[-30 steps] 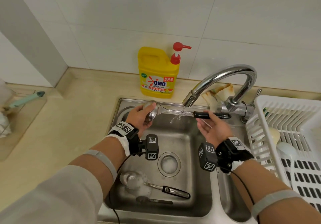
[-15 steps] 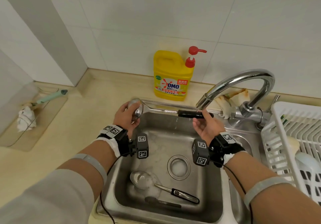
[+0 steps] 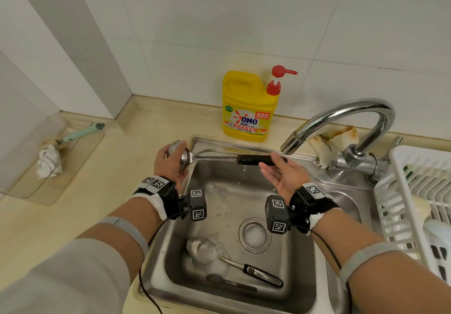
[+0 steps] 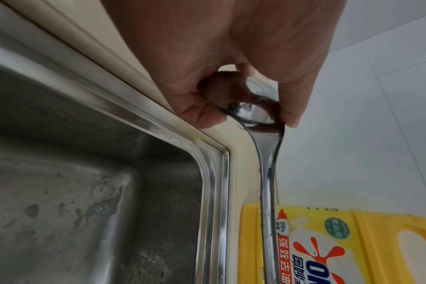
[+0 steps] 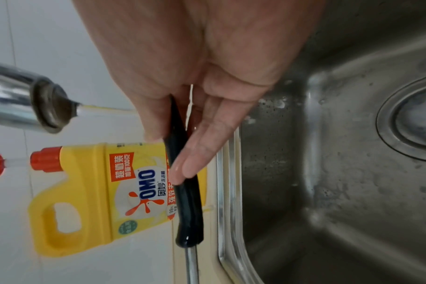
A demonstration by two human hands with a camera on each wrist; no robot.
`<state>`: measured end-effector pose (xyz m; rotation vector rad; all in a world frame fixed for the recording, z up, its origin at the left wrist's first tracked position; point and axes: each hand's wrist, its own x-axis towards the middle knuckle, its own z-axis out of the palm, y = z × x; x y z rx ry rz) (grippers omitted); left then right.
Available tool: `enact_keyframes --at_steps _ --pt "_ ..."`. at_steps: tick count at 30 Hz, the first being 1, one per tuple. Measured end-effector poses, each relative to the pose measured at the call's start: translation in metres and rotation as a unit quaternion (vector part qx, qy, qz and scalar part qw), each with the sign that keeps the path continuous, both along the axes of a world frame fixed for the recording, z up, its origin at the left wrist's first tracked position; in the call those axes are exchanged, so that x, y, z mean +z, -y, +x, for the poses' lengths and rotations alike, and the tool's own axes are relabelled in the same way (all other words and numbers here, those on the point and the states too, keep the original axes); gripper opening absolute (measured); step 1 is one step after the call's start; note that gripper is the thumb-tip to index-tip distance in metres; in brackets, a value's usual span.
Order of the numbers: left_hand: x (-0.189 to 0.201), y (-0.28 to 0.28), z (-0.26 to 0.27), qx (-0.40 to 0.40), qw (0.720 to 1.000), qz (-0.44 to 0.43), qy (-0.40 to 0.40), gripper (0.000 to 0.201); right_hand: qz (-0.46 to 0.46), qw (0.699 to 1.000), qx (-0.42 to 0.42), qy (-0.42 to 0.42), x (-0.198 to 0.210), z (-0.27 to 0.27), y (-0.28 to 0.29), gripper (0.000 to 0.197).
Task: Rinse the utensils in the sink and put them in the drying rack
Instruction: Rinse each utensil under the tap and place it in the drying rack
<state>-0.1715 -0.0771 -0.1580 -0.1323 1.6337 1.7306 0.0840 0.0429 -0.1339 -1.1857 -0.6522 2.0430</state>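
Note:
A steel ladle point(image 3: 214, 159) with a black handle point(image 5: 190, 207) lies level over the back of the sink point(image 3: 227, 206). My left hand point(image 3: 177, 157) grips its bowl, fingers and thumb curled round it point(image 4: 243, 96). My right hand point(image 3: 275, 165) pinches the handle end point(image 5: 182, 144), palm up, right under the faucet spout point(image 3: 290, 145). A thin stream of water runs from the spout point(image 5: 49, 105) onto my fingers. A soapy steel spoon point(image 3: 202, 248) and a dark utensil point(image 3: 229, 282) lie on the sink floor. The white drying rack point(image 3: 400, 191) stands to the right.
A yellow detergent bottle point(image 3: 246, 111) stands behind the sink. A cloth point(image 3: 334, 138) lies behind the faucet base. At the left, a glass tray point(image 3: 36, 191) holds a green-handled brush point(image 3: 83, 132) and a crumpled rag point(image 3: 47, 160). The rack holds pale utensils point(image 3: 421, 210).
Both hands carried the ladle to the left, so the spout now stands over the handle end instead of the stem. The water has thinned from a splashing stream to a trickle.

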Motion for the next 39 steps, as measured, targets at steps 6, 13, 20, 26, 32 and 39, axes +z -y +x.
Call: enact_keyframes --at_steps 6,13,20,26,32,39 --pt "0.003 -0.001 0.003 -0.003 1.0 0.007 0.01 0.046 -0.064 0.997 -0.036 0.016 0.0 -0.007 -0.005 0.019" --pt "0.001 -0.001 0.009 -0.035 0.999 0.014 0.024 0.034 -0.068 0.997 -0.038 -0.016 -0.003 -0.001 -0.015 0.018" --pt "-0.007 -0.001 0.015 -0.121 0.991 -0.048 -0.04 0.048 -0.041 0.998 -0.02 -0.034 -0.002 0.006 -0.02 0.016" --pt "-0.015 -0.002 0.024 -0.128 0.99 -0.045 -0.049 0.047 -0.025 0.999 0.01 -0.029 -0.001 0.005 -0.013 0.039" --pt "-0.019 -0.008 0.028 -0.093 0.994 -0.026 -0.045 0.039 -0.03 0.999 -0.025 -0.002 -0.002 0.008 -0.016 0.036" --pt "-0.028 -0.011 0.033 -0.11 0.991 -0.059 -0.038 0.031 0.016 0.998 0.025 -0.049 0.0 0.019 -0.022 0.021"
